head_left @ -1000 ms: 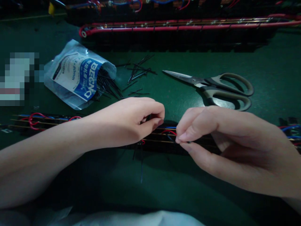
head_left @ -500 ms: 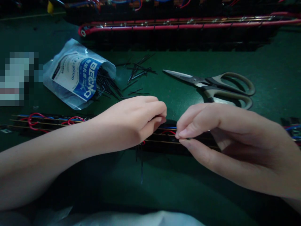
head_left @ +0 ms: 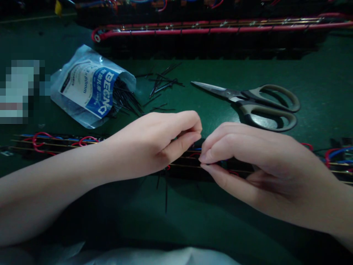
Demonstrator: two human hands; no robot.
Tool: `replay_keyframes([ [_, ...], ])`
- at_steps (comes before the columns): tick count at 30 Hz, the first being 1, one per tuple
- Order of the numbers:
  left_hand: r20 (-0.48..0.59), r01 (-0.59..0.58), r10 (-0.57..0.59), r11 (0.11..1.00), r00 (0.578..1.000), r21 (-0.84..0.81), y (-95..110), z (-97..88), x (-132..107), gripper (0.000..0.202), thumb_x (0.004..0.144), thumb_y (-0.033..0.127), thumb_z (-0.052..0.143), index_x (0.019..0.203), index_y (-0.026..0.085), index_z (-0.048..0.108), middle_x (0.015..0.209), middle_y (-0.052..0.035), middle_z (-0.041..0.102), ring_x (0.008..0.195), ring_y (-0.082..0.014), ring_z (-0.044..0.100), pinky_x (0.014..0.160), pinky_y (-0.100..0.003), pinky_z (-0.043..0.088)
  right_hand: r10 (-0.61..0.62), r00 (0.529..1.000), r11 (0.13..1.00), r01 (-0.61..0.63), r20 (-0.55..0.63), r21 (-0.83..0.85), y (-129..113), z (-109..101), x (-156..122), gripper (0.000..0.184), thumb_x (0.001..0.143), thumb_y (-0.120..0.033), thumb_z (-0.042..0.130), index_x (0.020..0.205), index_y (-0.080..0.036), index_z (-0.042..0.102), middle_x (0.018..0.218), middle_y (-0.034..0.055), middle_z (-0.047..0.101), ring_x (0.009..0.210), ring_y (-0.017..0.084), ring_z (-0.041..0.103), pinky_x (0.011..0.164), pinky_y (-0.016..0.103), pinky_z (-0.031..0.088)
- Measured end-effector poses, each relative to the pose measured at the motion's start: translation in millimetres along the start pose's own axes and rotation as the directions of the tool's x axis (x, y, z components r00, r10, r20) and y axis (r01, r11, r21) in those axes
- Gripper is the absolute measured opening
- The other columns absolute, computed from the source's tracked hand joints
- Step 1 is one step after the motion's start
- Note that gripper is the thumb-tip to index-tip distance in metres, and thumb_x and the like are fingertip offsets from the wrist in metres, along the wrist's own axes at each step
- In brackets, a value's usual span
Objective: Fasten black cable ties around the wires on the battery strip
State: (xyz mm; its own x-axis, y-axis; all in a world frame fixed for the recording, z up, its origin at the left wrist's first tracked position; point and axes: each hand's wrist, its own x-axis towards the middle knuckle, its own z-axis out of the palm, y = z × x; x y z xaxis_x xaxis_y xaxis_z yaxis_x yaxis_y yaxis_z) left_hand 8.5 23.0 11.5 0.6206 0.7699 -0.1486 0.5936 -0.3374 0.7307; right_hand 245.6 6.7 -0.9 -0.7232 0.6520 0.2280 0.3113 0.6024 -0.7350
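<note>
My left hand (head_left: 162, 138) is closed in a pinch just above a long black strip assembly (head_left: 187, 173) with red and blue wires and brass-coloured rods. Across a small gap, my right hand (head_left: 256, 162) pinches thumb against fingertips over the same assembly. Whatever lies between the fingers of either hand is too small or hidden to make out. Below the left hand, thin black cable ties (head_left: 166, 198) hang from the assembly's near edge. Both hands cover much of its middle.
A clear bag (head_left: 91, 88) spills black cable ties at the left, and a loose pile of cable ties (head_left: 165, 81) lies beside it. Scissors (head_left: 234, 96) rest behind my right hand. Another wired assembly (head_left: 193, 31) with thick red cables runs along the back.
My right hand has shifted slightly left, uncovering more of the scissors' handle and of the assembly at right. My left hand has moved slightly right, its pinch a little higher.
</note>
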Motion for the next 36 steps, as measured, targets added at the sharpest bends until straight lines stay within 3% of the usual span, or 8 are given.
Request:
replay_keyframes([
  [12,0.097,0.018,-0.01,0.997,0.995,-0.08,-5.3,-5.7,0.9,0.017,0.105,0.031,0.057,0.102,0.027,0.073,0.088,0.0073,0.072,0.077,-0.0076,0.064,0.064,-0.016,0.043,0.01,1.0,1.0,-0.01,-0.012,0.024,2.4,2.7,-0.4,0.01,0.101,-0.014,0.063,0.097,-0.018,0.071,0.094,-0.0018,0.073,0.084,0.005,0.065,0.076,0.017,0.052],
  [23,0.066,-0.023,0.025,0.999,0.998,-0.042,-4.8,-4.1,0.7,0.019,0.098,0.017,0.059,0.099,0.027,0.075,0.085,0.0095,0.071,0.076,-0.0051,0.062,0.068,-0.014,0.043,0.007,1.0,1.0,-0.007,-0.015,0.015,1.9,0.5,0.6,0.01,0.101,-0.015,0.062,0.096,-0.017,0.07,0.093,-0.0022,0.073,0.083,0.004,0.064,0.076,0.016,0.053],
  [36,0.083,0.0,0.003,0.999,0.997,-0.046,-3.6,-4.7,-0.5,0.02,0.098,0.018,0.058,0.101,0.027,0.076,0.087,0.008,0.073,0.077,-0.0071,0.064,0.07,-0.016,0.046,0.006,0.999,1.0,-0.006,-0.032,0.028,2.2,1.3,2.9,0.009,0.099,-0.011,0.062,0.098,-0.018,0.07,0.092,-0.0018,0.074,0.082,0.005,0.067,0.076,0.015,0.054],
])
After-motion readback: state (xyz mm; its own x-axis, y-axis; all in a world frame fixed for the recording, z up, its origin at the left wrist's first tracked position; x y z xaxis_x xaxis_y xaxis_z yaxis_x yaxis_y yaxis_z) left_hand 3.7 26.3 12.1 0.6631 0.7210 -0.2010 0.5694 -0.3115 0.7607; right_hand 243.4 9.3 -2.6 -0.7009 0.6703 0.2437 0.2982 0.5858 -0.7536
